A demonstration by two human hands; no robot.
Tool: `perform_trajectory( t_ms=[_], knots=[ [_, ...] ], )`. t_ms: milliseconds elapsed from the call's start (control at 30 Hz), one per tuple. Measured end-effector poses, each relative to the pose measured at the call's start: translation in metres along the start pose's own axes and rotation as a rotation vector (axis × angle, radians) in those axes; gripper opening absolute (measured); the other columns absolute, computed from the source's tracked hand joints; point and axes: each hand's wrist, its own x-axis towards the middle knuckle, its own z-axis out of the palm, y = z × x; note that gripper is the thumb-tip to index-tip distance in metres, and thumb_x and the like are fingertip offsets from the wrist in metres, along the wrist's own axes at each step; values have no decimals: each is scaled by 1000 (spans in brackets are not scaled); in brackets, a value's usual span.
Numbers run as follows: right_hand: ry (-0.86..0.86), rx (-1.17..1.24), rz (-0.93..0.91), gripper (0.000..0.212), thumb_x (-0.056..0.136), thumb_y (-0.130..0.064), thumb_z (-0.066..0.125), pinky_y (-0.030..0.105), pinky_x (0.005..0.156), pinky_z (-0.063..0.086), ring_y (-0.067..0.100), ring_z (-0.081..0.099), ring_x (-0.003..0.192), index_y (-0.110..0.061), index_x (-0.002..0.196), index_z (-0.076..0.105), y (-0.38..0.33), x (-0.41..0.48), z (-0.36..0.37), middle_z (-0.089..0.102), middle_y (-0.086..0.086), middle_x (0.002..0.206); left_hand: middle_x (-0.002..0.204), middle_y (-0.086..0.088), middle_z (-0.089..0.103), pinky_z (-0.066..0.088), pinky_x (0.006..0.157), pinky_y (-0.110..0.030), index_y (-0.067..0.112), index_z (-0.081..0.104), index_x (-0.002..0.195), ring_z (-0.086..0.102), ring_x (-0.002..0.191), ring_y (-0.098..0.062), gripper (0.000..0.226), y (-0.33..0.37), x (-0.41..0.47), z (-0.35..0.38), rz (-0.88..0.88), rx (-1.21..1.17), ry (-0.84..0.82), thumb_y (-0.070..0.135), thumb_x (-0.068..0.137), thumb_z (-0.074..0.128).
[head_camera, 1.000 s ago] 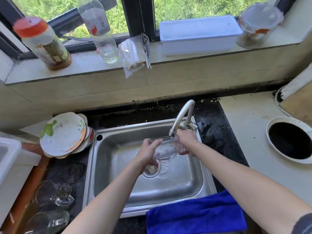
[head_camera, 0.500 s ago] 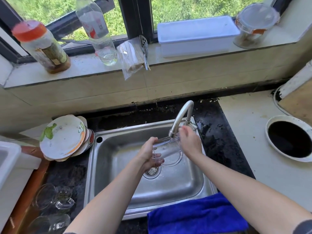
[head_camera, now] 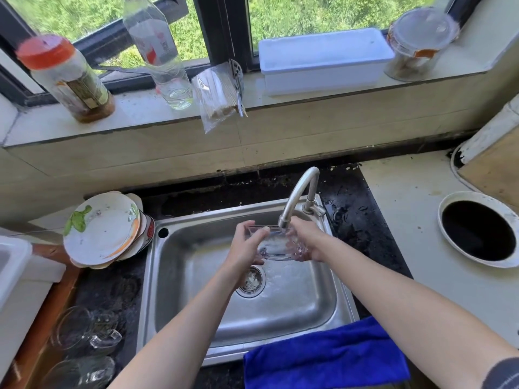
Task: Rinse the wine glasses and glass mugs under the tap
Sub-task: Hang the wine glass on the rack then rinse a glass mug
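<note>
Fingers: left hand, right hand grip glass mug | rim touching tap spout | open sink below

Strong daylight from the window; white box glares, overexposed. Wide-angle bowing at edges. Lower-left glasses look slightly soft.

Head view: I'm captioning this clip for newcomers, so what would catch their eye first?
The left hand and right hand hold a clear glass under the tap over the steel sink at centre. A bright blue cloth drapes the sink's front edge, and a stack of plates leans beside its far-left corner.
</note>
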Motion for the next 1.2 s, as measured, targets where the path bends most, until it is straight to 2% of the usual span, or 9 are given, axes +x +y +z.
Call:
perform_trajectory(
  t_ms=[167, 300, 500, 667, 733, 833, 933, 1033, 1200],
  knots=[
    [61, -109, -421, 20, 98, -32, 44, 37, 71, 52, 21, 61, 91, -28, 98, 64, 17, 3, 3, 65, -3, 99, 91, -16, 50, 36, 38, -19, 13, 49, 105, 46, 54, -22, 36, -3, 1, -12, -390, -264, -80, 43, 87, 56],
    [97, 143, -462, 27, 100, -37, 44, 41, 80, 55, 22, 63, 97, -25, 96, 68, 19, 1, 7, 69, -2, 98, 98, -21, 50, 31, 33, -15, 9, 44, 104, 43, 57, -21, 40, -16, 2, -4, -523, -438, -118, 44, 85, 53],
    [286, -479, -918, 40, 100, -43, 40, 22, 102, 38, 2, 45, 122, -21, 131, 53, 46, -25, 13, 54, -12, 129, 82, -20, 53, 21, 32, -13, 11, 41, 101, 37, 47, -15, 39, -31, 8, -10, -590, -659, -189, 42, 79, 49],
    [194, -230, -532, 37, 99, -47, 41, 34, 75, 56, 13, 62, 95, -25, 123, 58, 25, -23, 16, 64, -7, 111, 78, -19, 53, 19, 33, -11, 12, 41, 90, 36, 48, -14, 34, -38, 3, -7, -572, -707, -231, 38, 71, 49],
    [304, -414, -723, 23, 99, -38, 47, 21, 71, 45, 8, 57, 89, -22, 111, 58, 26, -35, 24, 60, -10, 105, 78, -19, 53, 18, 34, -11, 12, 42, 92, 35, 49, -13, 39, -40, 7, -8, -566, -719, -241, 39, 66, 53],
    [283, -423, -907, 15, 94, -44, 54, 26, 77, 48, 5, 58, 93, -34, 104, 55, 36, -33, 21, 55, -21, 104, 76, -18, 53, 16, 36, -11, 12, 44, 93, 38, 46, -15, 42, -36, 6, -14, -533, -665, -281, 42, 66, 55],
    [45, -156, -574, 20, 82, -58, 64, 35, 78, 56, 14, 65, 101, -47, 97, 55, 24, -27, 11, 65, -16, 108, 75, -19, 55, 17, 35, -12, 11, 43, 94, 41, 43, -16, 42, -33, 5, -19, -497, -610, -279, 45, 70, 52],
    [-133, 85, -362, 29, 85, -37, 70, 33, 65, 55, 22, 69, 96, -34, 111, 56, 13, -28, 10, 68, -5, 110, 75, -20, 57, 21, 35, -13, 12, 42, 99, 44, 45, -19, 40, -33, 10, -25, -462, -528, -247, 48, 80, 46],
    [-264, 264, -185, 43, 87, -13, 64, 35, 71, 57, 29, 67, 95, -25, 128, 55, 11, -23, 0, 64, 5, 117, 76, -13, 52, 30, 44, -20, 12, 51, 102, 46, 48, -20, 36, -28, 11, -26, -352, -432, -136, 45, 87, 48]
  ],
)
